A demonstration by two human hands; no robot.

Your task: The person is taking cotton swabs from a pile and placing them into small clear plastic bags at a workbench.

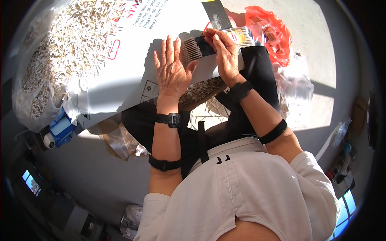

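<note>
A row of cotton swabs [191, 50] lies side by side near the board's front edge, next to a dark strip [204, 45]. My left hand [173, 74] is laid out flat just left of the row, fingers stretched and thumb pointing toward the swabs. Its thumb tip comes close to their near ends. Over the right end of the dark strip, my right hand [227, 56] has its fingers bent in toward the thumb; whatever they pinch is hidden. Just beyond it sits a clear pack of swabs [242, 37] with a yellow label.
The large white printed board [132, 60] forms the work surface. A big heap of loose swabs [76, 36] spreads over a clear bag at left. A red plastic bag [277, 36] holds small packs at right. Below the board, an open carton [201, 90] contains more swabs.
</note>
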